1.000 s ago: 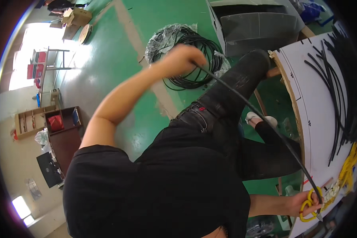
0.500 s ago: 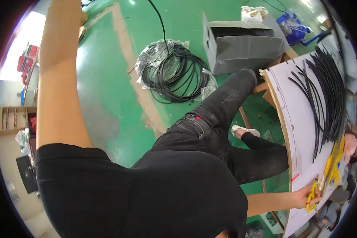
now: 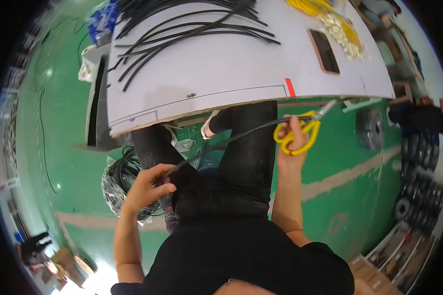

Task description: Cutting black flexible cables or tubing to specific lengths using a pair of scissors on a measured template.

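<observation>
A length of black cable (image 3: 253,129) runs slantwise over my lap, blurred toward its left part. Its left part is gripped by my left hand (image 3: 152,188), fingers curled round it. Yellow-handled scissors (image 3: 312,135) hang on the fingers of my right hand (image 3: 295,136), their metal blades pointing up and right. The cable's right end lies at that hand's fingertips, close to the scissors' pivot; whether the blades touch it I cannot tell. Beyond both hands, cut black cable pieces (image 3: 192,30) lie bunched on a white-topped table (image 3: 221,69).
A phone (image 3: 324,51), yellow cables (image 3: 310,6) with white ends and a red tape mark (image 3: 290,88) are on the table. Its near edge crosses above my knees. A coil of black cable (image 3: 123,172) in plastic lies on the green floor, left. Grey box (image 3: 97,98) beside the table.
My view has swung round toward the table. My left arm, stretched far out before, is now bent, its hand on the cable. The scissors have come off the table area toward my lap.
</observation>
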`<state>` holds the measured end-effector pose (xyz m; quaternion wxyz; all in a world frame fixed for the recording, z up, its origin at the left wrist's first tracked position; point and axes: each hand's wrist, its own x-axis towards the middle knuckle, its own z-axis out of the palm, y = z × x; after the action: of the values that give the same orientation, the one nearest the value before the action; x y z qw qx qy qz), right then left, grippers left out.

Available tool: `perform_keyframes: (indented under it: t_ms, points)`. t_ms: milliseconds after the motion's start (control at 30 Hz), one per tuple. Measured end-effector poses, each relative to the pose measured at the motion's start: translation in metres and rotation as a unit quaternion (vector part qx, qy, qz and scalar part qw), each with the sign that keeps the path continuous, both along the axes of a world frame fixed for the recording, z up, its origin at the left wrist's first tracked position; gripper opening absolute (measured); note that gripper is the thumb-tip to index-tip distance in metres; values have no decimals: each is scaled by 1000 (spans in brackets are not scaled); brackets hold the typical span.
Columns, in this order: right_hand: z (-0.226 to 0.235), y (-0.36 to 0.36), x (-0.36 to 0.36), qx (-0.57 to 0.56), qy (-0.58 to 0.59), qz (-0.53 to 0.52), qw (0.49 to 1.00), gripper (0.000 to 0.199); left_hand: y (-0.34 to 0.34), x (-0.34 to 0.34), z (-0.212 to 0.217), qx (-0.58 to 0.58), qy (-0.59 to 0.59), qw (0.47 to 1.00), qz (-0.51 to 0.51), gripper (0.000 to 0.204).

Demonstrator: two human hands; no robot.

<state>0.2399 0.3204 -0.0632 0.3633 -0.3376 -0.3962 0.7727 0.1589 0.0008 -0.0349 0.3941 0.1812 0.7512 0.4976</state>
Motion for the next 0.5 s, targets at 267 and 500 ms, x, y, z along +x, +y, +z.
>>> perform_keyframes:
  t_ms: [267,500]
  points:
    - [-35,11,-29,-38,-6,-42,998,9,37,-8,-11,-70,151,985,36,16]
    - [-39,18,-40,-57,-2,-72,996,12,34,-21,-6,-153,199,967,37,12]
